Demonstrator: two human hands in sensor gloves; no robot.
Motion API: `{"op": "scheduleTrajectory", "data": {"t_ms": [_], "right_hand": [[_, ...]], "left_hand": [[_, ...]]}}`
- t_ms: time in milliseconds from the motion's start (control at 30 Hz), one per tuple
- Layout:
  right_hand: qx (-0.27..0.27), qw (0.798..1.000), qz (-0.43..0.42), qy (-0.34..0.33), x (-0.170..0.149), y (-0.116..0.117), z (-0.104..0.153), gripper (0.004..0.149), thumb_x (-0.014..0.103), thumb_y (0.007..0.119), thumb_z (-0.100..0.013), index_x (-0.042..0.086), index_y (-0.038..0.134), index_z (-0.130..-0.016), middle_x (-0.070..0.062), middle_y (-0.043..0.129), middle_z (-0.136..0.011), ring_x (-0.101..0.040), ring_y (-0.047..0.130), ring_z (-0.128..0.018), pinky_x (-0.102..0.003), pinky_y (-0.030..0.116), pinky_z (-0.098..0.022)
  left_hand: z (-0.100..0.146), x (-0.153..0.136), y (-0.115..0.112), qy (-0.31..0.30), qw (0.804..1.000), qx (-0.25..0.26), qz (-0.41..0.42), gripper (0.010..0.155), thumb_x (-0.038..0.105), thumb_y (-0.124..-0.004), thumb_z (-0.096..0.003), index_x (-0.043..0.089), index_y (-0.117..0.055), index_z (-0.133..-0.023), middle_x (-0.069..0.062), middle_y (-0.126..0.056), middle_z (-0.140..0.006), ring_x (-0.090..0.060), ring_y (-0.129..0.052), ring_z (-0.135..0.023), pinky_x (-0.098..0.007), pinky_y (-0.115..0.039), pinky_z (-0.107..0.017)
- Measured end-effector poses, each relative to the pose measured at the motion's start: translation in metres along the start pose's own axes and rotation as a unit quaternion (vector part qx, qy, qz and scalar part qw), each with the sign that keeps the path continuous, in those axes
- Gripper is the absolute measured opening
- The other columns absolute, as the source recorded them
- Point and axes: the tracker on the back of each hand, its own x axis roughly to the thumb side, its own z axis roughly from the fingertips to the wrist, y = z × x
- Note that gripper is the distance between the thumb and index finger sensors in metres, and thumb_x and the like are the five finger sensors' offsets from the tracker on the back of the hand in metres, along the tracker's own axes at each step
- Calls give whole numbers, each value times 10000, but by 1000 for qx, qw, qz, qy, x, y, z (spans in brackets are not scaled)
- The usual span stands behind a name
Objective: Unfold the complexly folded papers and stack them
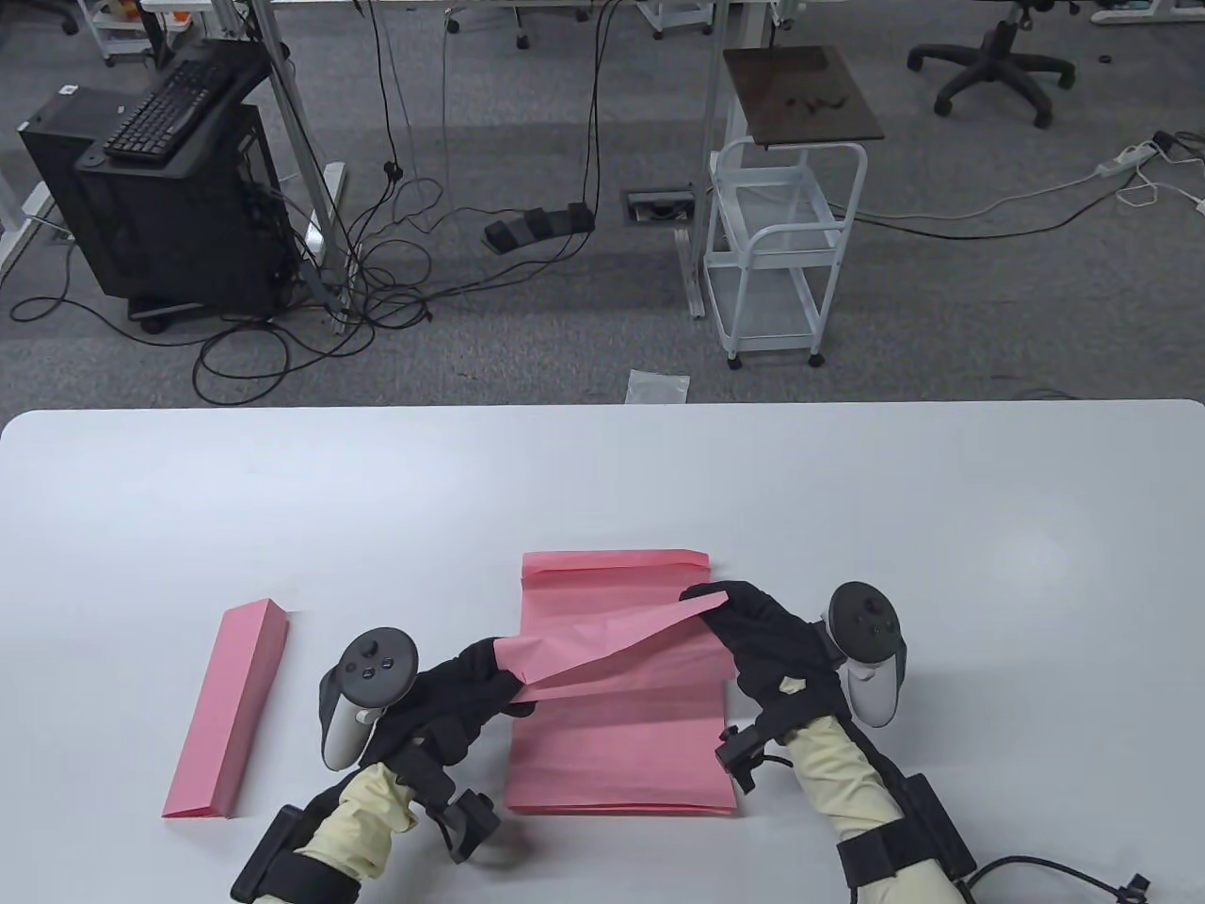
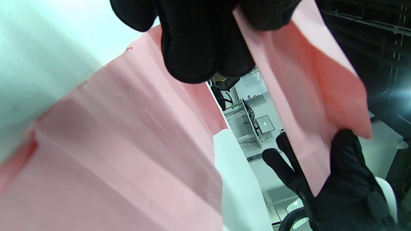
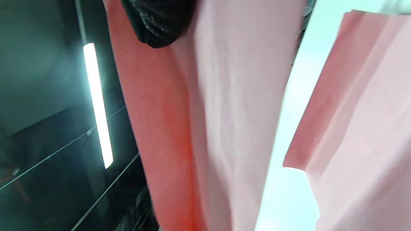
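A folded pink paper (image 1: pixel 612 650) hangs in the air between both hands, above a flat stack of unfolded pink sheets (image 1: pixel 621 753) on the white table (image 1: pixel 602 480). My left hand (image 1: pixel 499 673) pinches the paper's left end, and my right hand (image 1: pixel 720 607) pinches its right end. In the left wrist view my left fingers (image 2: pixel 199 41) clamp the pink paper (image 2: pixel 308 96), with the right glove (image 2: pixel 340 179) at its far end and the stack (image 2: pixel 128 154) below. In the right wrist view a fingertip (image 3: pixel 157 22) lies on the paper (image 3: pixel 224 112); the stack (image 3: pixel 362 112) shows at right. A second folded pink strip (image 1: pixel 231 711) lies left.
Beyond the table's far edge the floor holds a white trolley (image 1: pixel 781 254), a black computer cabinet with a keyboard (image 1: pixel 169 188), cables and an office chair (image 1: pixel 993 61). A small plastic bag (image 1: pixel 659 386) lies on the floor by the table edge.
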Motion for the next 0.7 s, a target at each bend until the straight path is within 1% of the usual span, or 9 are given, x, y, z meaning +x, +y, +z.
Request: {"op": "scheduleTrajectory", "data": {"t_ms": [200,267,367,433,500,533,567,600,700], "right_hand": [[-12,997,-37,61,-10,-1,-3,399,365,743,-513,64,873,-740,-91,968,-587,-350,862,-728,-636,381,-718],[2,998,-39,51,-10,-2,-4,399,366,743,-513,70,873,-747,-87,970,-599,-350,852,-747,-638,372,-720],[21,998,-33,42,-9,-1,-4,400,365,746,-510,84,870,-766,-90,966,-636,-353,824,-790,-645,343,-723],[36,998,-27,37,-9,0,-4,402,367,744,-510,98,867,-782,-87,961,-668,-358,797,-825,-650,323,-724],[49,998,-35,33,-10,0,-4,403,365,751,-505,109,870,-792,-93,956,-696,-363,778,-847,-654,307,-725],[56,997,-38,33,-9,1,-4,405,364,752,-504,112,870,-798,-97,951,-712,-368,764,-859,-655,296,-726],[63,997,-41,33,-10,1,-4,406,366,750,-505,117,867,-804,-97,945,-724,-370,759,-866,-656,289,-726],[64,996,-45,33,-10,2,-4,407,364,752,-504,118,869,-807,-101,943,-734,-372,753,-872,-656,283,-726],[78,995,-47,36,-11,3,-4,412,363,756,-502,124,869,-817,-112,928,-768,-383,715,-903,-657,257,-726]], "left_hand": [[0,-2,1,2,1000,-4,-15,432,313,-697,-559,263,-682,-987,-15,-916,-849,-229,-961,-760,-529,-580,-758],[1,-2,3,27,999,18,-35,415,359,-696,-563,278,-738,-968,-17,-989,-690,-224,-1008,-605,-526,-620,-728],[2,-1,6,55,995,9,-88,397,394,-707,-561,273,-790,-930,111,-1033,-336,-86,-1052,-267,-442,-782,-620],[4,0,7,79,994,15,-68,392,385,-719,-555,254,-811,-912,129,-1023,-262,-63,-1043,-187,-414,-819,-580],[8,1,8,93,994,43,-24,394,374,-708,-560,236,-796,-918,141,-1042,-315,-57,-1075,-237,-405,-815,-595],[8,1,7,92,994,59,4,401,358,-701,-560,203,-783,-921,120,-1072,-432,-105,-1112,-365,-427,-782,-632],[8,1,6,82,994,57,36,413,346,-686,-562,158,-763,-921,66,-1058,-646,-190,-1093,-602,-468,-695,-705],[8,0,5,78,994,47,55,449,355,-670,-569,149,-695,-967,6,-976,-846,-259,-991,-807,-469,-597,-764],[10,-6,1,73,991,25,113,655,571,-590,-572,112,-585,-1039,-65,-847,-992,-340,-866,-931,-499,-508,-797]]}}
